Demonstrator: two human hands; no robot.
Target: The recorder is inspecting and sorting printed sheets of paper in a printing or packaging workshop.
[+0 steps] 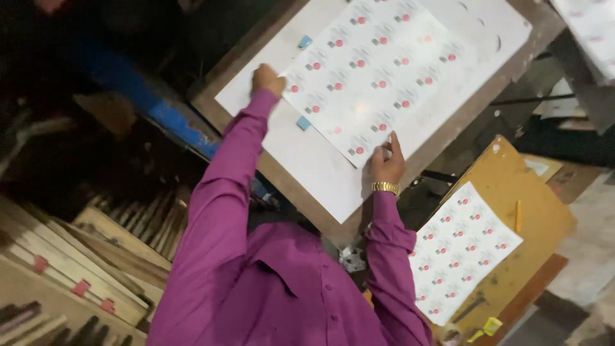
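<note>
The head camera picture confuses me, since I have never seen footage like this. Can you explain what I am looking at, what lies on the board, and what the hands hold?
This single view comes from a camera worn on a person's head, looking down at their own arms in purple sleeves. There is no machine, only bare hands. Both hands rest on a printed sheet covered in rows of small red dots, lying on a white board in a wooden frame. The left hand presses the sheet's left corner; the right hand, with a gold watch at the wrist, presses its near corner. Neither clearly grips anything. A similar sheet lies on a yellow board to the right.
</note>
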